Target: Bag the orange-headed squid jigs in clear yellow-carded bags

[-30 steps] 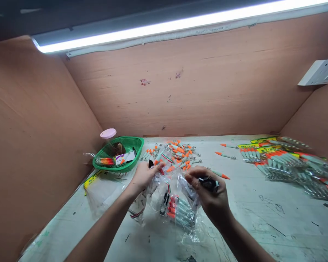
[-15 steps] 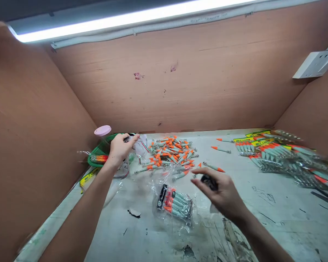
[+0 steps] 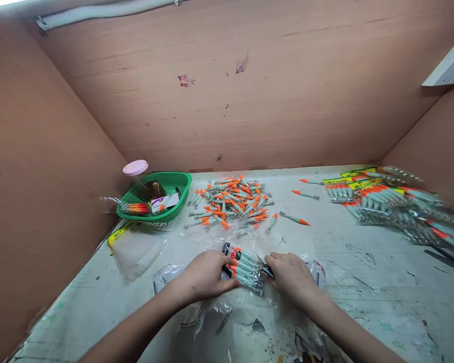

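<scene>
A clear plastic bag of orange-tipped grey lures [image 3: 244, 265] lies on the worktable in front of me. My left hand [image 3: 205, 275] grips the bag's left end with curled fingers. My right hand [image 3: 292, 275] presses on its right end, fingers curled round a small black object [image 3: 268, 271] that I cannot make out. Just behind lies a loose pile of the same orange-tipped lures [image 3: 232, 203].
A green basket [image 3: 181, 184] with a pink-lidded jar [image 3: 135, 169] stands at the back left. Empty clear bags [image 3: 136, 248] lie left of my hands. Packed lure bags with yellow cards [image 3: 393, 206] heap up at the right. Brown board walls close in three sides.
My left hand came back from the green basket to the bag's left end. My right hand dropped from above the table onto the bag's right end. The view tilted down.
</scene>
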Available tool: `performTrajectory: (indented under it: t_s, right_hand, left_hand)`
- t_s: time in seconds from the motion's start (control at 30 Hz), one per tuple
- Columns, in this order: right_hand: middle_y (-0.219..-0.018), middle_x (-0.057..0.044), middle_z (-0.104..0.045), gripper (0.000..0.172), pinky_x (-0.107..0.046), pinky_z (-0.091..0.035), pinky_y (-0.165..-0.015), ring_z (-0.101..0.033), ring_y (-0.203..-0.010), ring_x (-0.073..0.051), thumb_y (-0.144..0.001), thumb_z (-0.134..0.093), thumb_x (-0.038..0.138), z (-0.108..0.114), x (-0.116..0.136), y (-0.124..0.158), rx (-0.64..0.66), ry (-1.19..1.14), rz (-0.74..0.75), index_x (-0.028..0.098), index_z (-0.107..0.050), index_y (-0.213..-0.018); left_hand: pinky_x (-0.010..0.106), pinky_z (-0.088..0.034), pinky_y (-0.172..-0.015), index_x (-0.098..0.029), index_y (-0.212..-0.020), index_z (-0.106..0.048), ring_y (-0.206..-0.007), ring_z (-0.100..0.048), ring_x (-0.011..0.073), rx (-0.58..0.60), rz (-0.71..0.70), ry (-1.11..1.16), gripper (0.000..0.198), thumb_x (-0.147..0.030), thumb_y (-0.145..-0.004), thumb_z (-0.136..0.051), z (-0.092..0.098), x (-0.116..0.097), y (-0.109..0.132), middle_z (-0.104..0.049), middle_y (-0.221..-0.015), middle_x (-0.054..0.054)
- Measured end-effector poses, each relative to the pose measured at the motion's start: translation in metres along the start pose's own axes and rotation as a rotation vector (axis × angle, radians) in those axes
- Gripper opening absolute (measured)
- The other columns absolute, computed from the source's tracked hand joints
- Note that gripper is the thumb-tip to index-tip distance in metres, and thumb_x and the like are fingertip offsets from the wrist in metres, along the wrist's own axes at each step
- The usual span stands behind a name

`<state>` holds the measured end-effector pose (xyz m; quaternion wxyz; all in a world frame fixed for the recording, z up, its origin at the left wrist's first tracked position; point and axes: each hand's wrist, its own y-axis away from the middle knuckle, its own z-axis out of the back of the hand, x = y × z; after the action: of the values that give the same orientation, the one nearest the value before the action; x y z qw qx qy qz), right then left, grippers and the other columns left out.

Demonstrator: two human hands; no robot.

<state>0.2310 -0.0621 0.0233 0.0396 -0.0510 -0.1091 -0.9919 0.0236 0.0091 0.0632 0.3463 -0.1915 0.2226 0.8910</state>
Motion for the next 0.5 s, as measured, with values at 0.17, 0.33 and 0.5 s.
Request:
performTrajectory:
  t_s: [0.17, 0.33, 0.5]
  right_hand:
    - [-0.091, -0.009, -0.071, 0.014, -0.028, -0.038, -0.06, -0.068, -0.08, -0.025, -0.087, -0.05, 0.02, -0.008, -0.006, 0.003, 0.006, -0.005, -0.147, 0.017, -0.063, -0.09]
    - [-0.09, -0.008, -0.072, 0.014, -0.028, -0.038, -0.06, -0.068, -0.081, -0.025, -0.083, -0.051, 0.014, -0.012, -0.009, 0.002, 0.008, -0.063, -0.144, 0.018, -0.063, -0.089]
    - [-0.094, -0.007, -0.071, 0.021, -0.027, -0.041, -0.065, -0.067, -0.086, -0.023, -0.082, -0.051, 0.015, -0.012, -0.011, 0.007, -0.04, -0.166, -0.086, 0.021, -0.064, -0.098]
  left_hand:
    - [0.038, -0.046, -0.078, -0.017, -0.107, -0.064, -0.095, -0.063, 0.0327, -0.127, 0.291, -0.104, 0.038, -0.038, -0.076, -0.056, -0.023, 0.025, -0.03, -0.066, -0.105, 0.017]
    - [0.032, -0.046, -0.07, -0.016, -0.111, -0.059, -0.089, -0.065, 0.0299, -0.135, 0.387, -0.019, 0.045, -0.041, -0.074, -0.056, -0.026, 0.038, -0.047, -0.07, -0.095, 0.014]
    - [0.027, -0.044, -0.064, -0.019, -0.088, -0.063, -0.076, -0.063, 0.0224, -0.161, 0.29, 0.088, 0.027, -0.035, -0.067, -0.065, -0.031, 0.038, -0.039, -0.069, -0.082, 0.005]
